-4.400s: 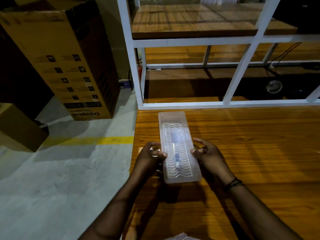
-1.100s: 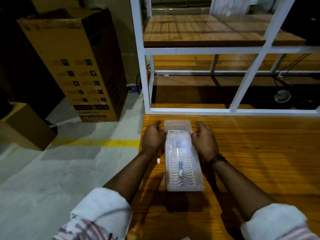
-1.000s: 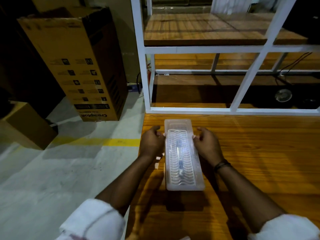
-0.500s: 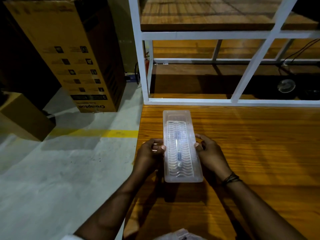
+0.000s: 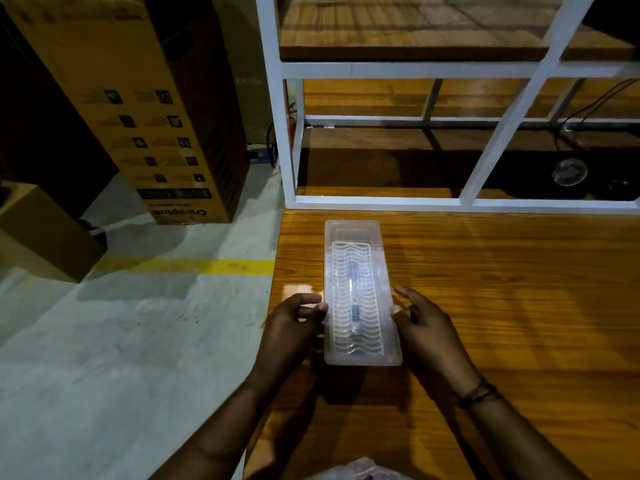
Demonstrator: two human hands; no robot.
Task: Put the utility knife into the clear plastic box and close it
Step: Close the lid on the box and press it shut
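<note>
Both hands flank the clear plastic box (image 5: 360,296) on the wooden table (image 5: 502,306): my left hand (image 5: 294,323) has its fingertips curled against the near left edge, my right hand (image 5: 426,327) loosely spread with the thumb touching the right edge. Through the ribbed lid (image 5: 353,271) I make out the utility knife (image 5: 354,299) lying lengthwise inside. I judge this the closing step; next I'd press along the rim until it seats

You've got a tall cardboard carton (image 5: 138,109) (Crompton print upside down) on the floor left of the white shelf frame (image 5: 349,202), w/ a smaller box (image 5: 41,233) nearer, by the yellow floor line (image 5: 194,265).
</note>
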